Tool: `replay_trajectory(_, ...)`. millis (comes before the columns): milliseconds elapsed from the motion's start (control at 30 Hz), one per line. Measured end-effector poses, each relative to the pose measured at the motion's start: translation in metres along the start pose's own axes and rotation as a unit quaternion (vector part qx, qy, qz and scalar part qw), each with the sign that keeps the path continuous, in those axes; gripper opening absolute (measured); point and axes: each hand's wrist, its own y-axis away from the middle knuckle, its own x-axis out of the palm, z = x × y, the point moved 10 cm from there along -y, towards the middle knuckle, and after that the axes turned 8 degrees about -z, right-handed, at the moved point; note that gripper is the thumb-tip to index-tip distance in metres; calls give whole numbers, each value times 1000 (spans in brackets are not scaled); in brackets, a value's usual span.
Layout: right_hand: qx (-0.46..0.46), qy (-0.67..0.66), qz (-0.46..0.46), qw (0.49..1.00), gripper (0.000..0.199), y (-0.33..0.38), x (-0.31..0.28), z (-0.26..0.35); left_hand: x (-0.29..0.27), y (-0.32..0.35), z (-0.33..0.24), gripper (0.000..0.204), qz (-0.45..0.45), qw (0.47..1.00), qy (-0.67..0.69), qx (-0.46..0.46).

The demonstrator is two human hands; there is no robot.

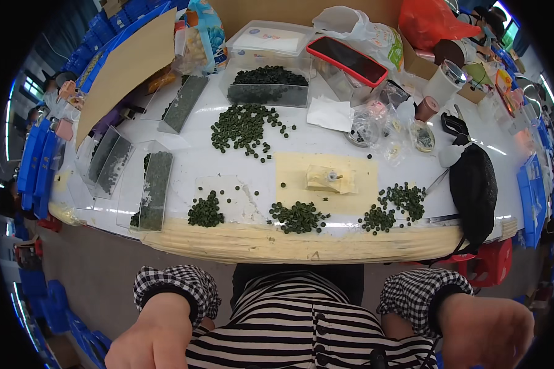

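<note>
Resting below the desk (pixel 289 243) edge, the left hand (pixel 151 338) and right hand (pixel 492 332) hold nothing, fingers loosely curled, so reaching toward twelve o'clock for the nearest pile of small dark green discs (pixel 298 216) should stay gentle to avoid scattering.

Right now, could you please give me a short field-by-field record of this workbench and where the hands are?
left hand: below the table edge, holding nothing
right hand: below the table edge, holding nothing
table: white top
small dark green pieces: loose heaps across the top
clear box: holds more pieces
phone: red-edged, on a clear container
black bag: right edge
</note>
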Motion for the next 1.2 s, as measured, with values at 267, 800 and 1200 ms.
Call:
replay_trajectory(267,351,156,-37,923,37,78,-46,-50,-26,119,46,22,79,827,127,-541)
replay_trajectory(800,529,333,47,779,31,177,-64,-77,-94,234,37,13,157,582,-499,-622)
replay_trajectory(1200,520,299,261,756,16,213,27,-114,-70,283,59,18,-409,530,-7,-743)
